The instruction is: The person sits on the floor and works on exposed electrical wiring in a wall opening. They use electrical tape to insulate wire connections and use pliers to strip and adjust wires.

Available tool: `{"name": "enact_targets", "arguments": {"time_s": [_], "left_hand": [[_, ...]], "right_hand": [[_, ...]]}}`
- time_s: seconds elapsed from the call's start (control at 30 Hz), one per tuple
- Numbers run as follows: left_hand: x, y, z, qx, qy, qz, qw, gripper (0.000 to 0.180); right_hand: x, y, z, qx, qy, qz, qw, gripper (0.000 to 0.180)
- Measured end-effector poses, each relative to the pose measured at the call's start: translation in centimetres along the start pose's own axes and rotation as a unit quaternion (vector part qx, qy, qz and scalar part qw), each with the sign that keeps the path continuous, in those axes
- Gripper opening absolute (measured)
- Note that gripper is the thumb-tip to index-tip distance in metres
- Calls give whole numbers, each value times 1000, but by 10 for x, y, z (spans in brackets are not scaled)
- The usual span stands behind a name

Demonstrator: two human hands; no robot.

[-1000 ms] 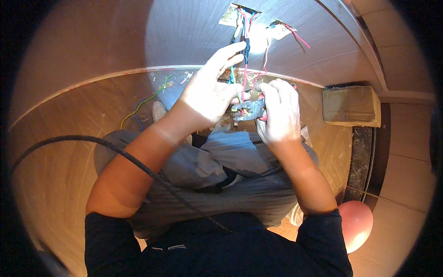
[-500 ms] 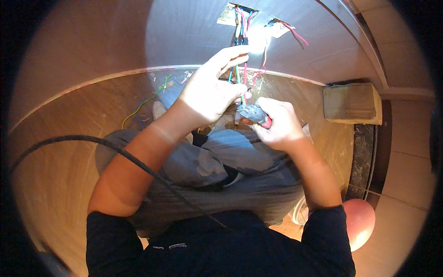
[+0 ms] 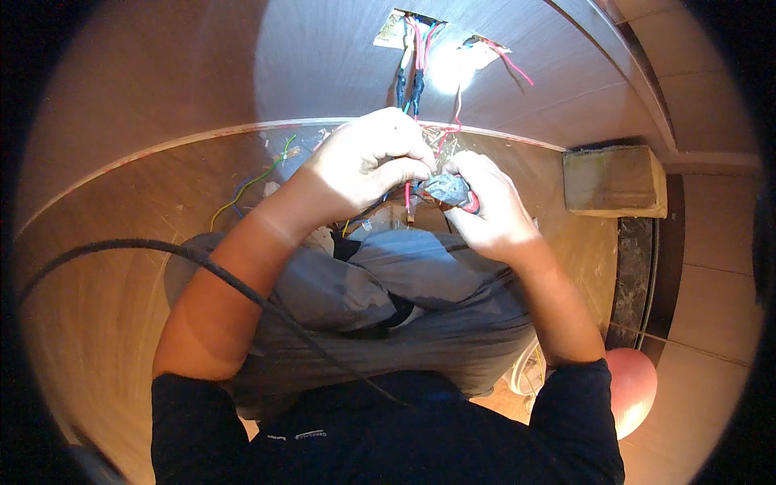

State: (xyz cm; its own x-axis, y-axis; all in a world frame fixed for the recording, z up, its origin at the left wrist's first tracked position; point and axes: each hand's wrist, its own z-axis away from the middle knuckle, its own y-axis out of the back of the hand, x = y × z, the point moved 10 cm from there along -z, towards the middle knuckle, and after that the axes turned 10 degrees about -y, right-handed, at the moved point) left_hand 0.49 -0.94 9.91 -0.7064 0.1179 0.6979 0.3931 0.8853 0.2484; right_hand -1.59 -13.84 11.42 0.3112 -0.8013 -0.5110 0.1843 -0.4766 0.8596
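Several red, green and blue wires hang from a square cutout [image 3: 391,32] in the wall panel, two strands wrapped in black tape [image 3: 418,90]. My left hand [image 3: 368,162] is closed in a pinch at the lower part of these wires, its fingers hiding most of them. Below it a red wire [image 3: 408,196] sticks out. My right hand [image 3: 495,206] is wrapped around pliers with a grey head [image 3: 447,190] and a red handle. The pliers' head is close to my left fingertips; whether its jaws touch a wire is hidden.
Loose red wires [image 3: 513,66] poke from a second cutout to the right. A green-yellow wire [image 3: 263,174] and scraps lie on the floor by the wall. At right stand a block-like box [image 3: 614,182] and a pink rounded object [image 3: 630,392]. A black cable [image 3: 162,242] crosses my left arm.
My left hand has come down along the wires and closed more, uncovering the black-taped parts. The pliers in my right hand have shifted slightly, nearer my left fingertips.
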Motion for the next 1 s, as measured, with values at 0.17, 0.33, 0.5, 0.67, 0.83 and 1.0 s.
{"name": "enact_targets", "arguments": {"time_s": [0.17,0.33,0.5,0.67,0.83,1.0], "left_hand": [[-2,-2,0,-9,17,-2,1000,9],[-7,5,1,-26,19,-54,998,8],[0,10,7,19,15,-52,998,6],[-19,28,19,136,155,-128,970,20],[-57,3,59,119,423,40,897,32],[-43,-6,67,123,472,116,865,28]], "right_hand": [[0,6,-2,-3,4,173,985,25],[-31,-40,30,-213,60,80,972,18],[38,5,37,-58,-54,-3,997,18],[222,-8,33,-136,-242,222,935,31],[335,-78,44,-312,-319,289,847,37],[357,-109,53,-395,-342,258,813,36]]}}
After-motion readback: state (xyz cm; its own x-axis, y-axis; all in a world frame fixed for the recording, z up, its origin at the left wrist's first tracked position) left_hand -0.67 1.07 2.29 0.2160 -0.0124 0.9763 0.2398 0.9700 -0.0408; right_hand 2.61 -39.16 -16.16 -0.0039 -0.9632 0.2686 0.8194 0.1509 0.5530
